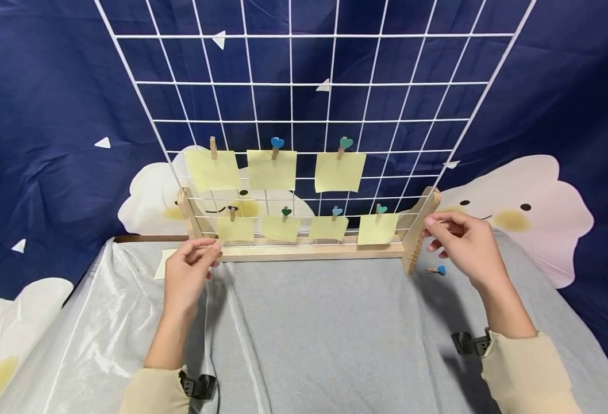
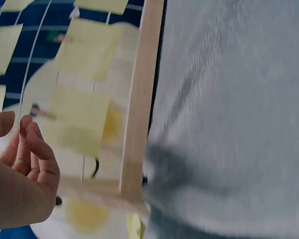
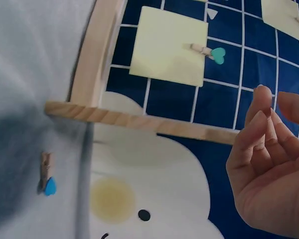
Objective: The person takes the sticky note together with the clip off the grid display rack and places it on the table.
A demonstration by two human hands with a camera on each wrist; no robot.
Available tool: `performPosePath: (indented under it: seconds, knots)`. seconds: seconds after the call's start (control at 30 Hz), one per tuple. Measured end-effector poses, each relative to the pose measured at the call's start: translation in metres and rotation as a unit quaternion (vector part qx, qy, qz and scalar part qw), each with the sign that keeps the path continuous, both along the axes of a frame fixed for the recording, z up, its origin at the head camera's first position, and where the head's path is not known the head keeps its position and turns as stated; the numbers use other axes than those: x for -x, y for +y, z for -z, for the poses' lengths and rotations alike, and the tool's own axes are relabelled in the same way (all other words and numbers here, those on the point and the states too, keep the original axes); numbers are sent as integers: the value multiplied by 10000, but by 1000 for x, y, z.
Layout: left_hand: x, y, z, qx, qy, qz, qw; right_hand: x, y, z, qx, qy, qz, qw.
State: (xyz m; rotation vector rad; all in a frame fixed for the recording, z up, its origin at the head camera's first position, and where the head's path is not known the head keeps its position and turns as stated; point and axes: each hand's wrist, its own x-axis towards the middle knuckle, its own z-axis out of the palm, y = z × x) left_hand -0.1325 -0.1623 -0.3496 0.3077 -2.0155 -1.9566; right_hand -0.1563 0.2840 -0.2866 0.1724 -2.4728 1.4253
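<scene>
My left hand (image 1: 186, 279) is by the lower left corner of a white wire grid (image 1: 291, 84) in a wooden stand (image 1: 309, 252). In the left wrist view its fingers (image 2: 42, 154) bend loosely, with a gap to the thumb and nothing held. The right hand (image 1: 466, 247) hovers beside the stand's right upright (image 1: 415, 241); in the right wrist view its thumb and fingertips are apart around nothing. Yellow sticky notes hang in two rows, among them an upper one (image 1: 272, 171) under a blue-heart clothespin (image 1: 276, 145) and a lower one (image 1: 378, 230) under a green-heart clothespin (image 1: 381, 210).
A loose blue-heart clothespin (image 1: 437, 270) lies on the grey cloth (image 1: 324, 328), right of the stand. Another yellow note (image 1: 163, 265) lies at the left, partly behind the left hand. A dark blue curtain (image 1: 50, 115) with cloud prints hangs behind the grid.
</scene>
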Motion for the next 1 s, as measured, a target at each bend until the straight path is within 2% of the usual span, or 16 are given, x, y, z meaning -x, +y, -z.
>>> performPosePath:
  seconds: [0.2, 0.4, 0.63, 0.73, 1.0]
  knots:
    - [2, 25, -1, 150, 257, 300, 9991, 4, -8, -8, 195, 177, -97, 9996]
    - [3, 40, -5, 162, 376, 551, 9976, 7, -15, -15, 347, 381, -271, 9983]
    - [7, 51, -10, 250, 236, 766, 9965, 10, -22, -23, 354, 290, -303, 9985]
    - [9, 54, -10, 247, 271, 886, 9954, 11, -25, -24, 292, 255, -346, 9986]
    - [14, 60, -15, 342, 416, 1037, 9931, 14, -34, -29, 158, 595, -519, 9968]
